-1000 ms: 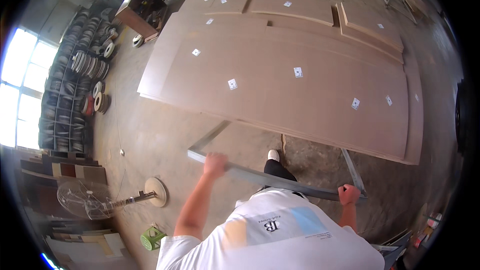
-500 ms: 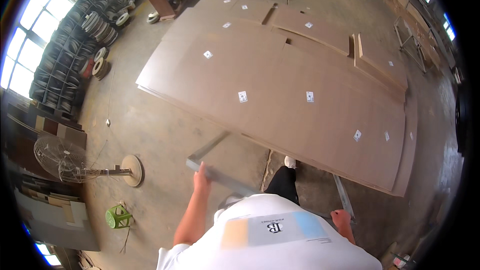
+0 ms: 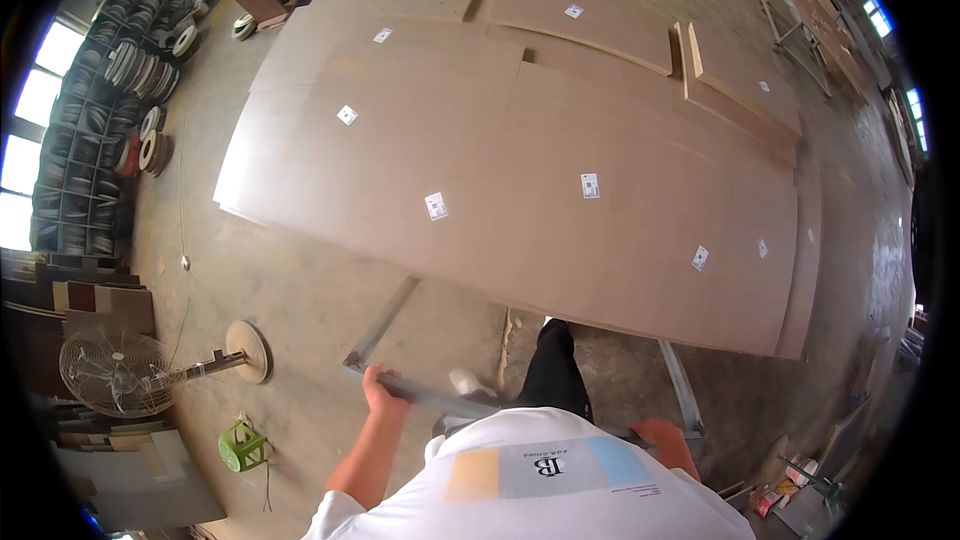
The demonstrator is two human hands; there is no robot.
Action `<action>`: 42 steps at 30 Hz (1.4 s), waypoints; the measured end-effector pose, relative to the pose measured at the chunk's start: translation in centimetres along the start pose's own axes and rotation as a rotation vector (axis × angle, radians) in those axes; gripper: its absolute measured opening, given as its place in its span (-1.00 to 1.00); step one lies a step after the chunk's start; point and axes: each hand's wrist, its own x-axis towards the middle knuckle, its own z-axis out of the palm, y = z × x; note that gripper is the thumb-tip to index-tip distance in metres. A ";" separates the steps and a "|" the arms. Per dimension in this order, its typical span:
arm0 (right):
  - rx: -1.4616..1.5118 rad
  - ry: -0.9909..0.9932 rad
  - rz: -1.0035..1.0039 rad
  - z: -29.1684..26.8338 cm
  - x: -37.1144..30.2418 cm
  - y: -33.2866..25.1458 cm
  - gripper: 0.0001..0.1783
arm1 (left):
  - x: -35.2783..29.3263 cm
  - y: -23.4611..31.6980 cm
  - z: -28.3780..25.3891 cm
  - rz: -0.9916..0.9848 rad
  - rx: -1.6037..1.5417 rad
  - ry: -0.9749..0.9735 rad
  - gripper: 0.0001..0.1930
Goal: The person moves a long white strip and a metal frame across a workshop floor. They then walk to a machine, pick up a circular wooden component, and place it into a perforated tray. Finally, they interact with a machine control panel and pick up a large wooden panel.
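My left hand [image 3: 385, 390] is closed around a grey metal bar [image 3: 430, 400] near the left corner of a frame. My right hand [image 3: 660, 430] is closed at the right end of the same frame, beside its right side bar [image 3: 680, 380]; my shirt and body hide part of the bar between them. Ahead of me, large flat brown panels [image 3: 480, 130] lie stacked, with small white labels on them. The frame's side bars run forward to the panels' near edge. Several smaller panels [image 3: 590, 25] lie on top at the far side.
A standing fan [image 3: 120, 370] and a green stool [image 3: 243, 448] stand at my left. Rolls of edging [image 3: 140, 70] fill a rack along the left wall. A metal stand [image 3: 795, 35] is at the far right. Assorted items [image 3: 790, 490] lie low at the right.
My view has shifted, so the panels sit further left and higher. My legs have stepped; a white shoe now shows on the left. Both hands stay on the frame.
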 end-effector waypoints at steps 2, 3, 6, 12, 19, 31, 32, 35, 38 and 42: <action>-0.029 -0.020 -0.004 -4.6 -2.5 -2.2 -0.34 | 1.2 -0.2 2.1 -0.013 -0.018 -0.012 -0.75; -0.022 -0.039 -0.011 -4.8 -3.6 -2.8 -0.36 | 2.1 -0.3 1.5 -0.020 -0.010 -0.015 -0.75; 0.042 -0.101 -0.012 -4.6 -6.7 -4.4 -0.42 | 2.3 -0.4 -1.5 -0.041 -0.007 -0.017 -0.74; -0.047 -0.084 -0.044 -7.5 -8.0 -6.3 -0.45 | 2.1 -0.1 0.3 -0.042 -0.023 -0.008 -0.76; 0.101 -0.058 0.018 -7.1 -6.0 -5.2 -0.39 | 3.8 -0.3 1.1 -0.057 -0.016 -0.087 -0.78; 0.153 0.058 0.124 -7.5 -7.6 -7.0 -0.34 | 4.2 -1.0 0.0 -0.036 0.052 -0.155 -0.79; 0.139 0.056 0.110 -7.5 -7.4 -6.8 -0.33 | 4.4 -1.1 -0.2 -0.027 0.047 -0.146 -0.78; 0.113 0.062 0.106 -6.9 -6.9 -5.9 -0.33 | 5.3 -1.5 -1.5 -0.048 0.057 -0.162 -0.76; 0.106 0.097 0.090 -6.6 -7.4 -5.0 -0.33 | 4.6 -1.5 -2.4 -0.059 0.073 -0.159 -0.74; 0.120 0.039 0.082 -6.0 -7.5 -4.3 -0.34 | 3.2 -1.6 -3.0 -0.057 0.088 -0.156 -0.73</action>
